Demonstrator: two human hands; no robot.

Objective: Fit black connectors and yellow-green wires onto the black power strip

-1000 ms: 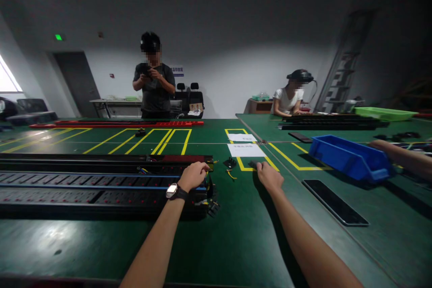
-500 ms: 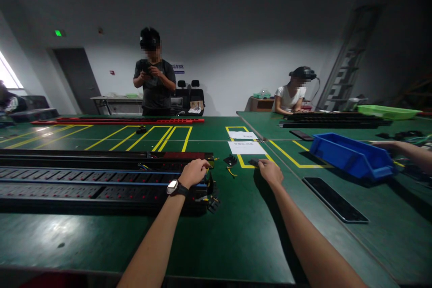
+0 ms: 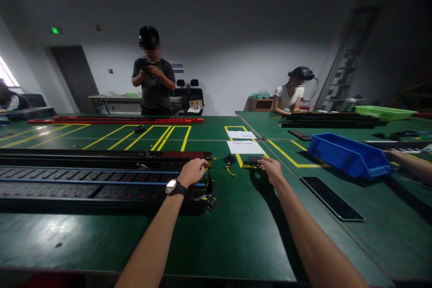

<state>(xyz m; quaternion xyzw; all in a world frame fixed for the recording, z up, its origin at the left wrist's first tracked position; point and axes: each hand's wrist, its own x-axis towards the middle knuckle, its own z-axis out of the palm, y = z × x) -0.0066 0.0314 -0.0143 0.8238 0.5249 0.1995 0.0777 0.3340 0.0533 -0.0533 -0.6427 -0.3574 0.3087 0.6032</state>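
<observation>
At twelve o'clock of the right hand [image 3: 272, 170], fingertips touch a small black part [image 3: 254, 160], grip loosely spread; left hand [image 3: 192, 173] rests curled on the power strip [image 3: 101, 183].

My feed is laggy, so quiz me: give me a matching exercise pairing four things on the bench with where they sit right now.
Things:
1. left hand
2. right hand
3. blue bin
4. white paper sheet

Places:
A. inside the yellow-taped box, beyond the right hand
B. on the right end of the long black power strips
C. on the table to the right, past the yellow tape
D. fingertips at a small black part lying on the yellow line

Pairs: 1-B, 2-D, 3-C, 4-A
</observation>
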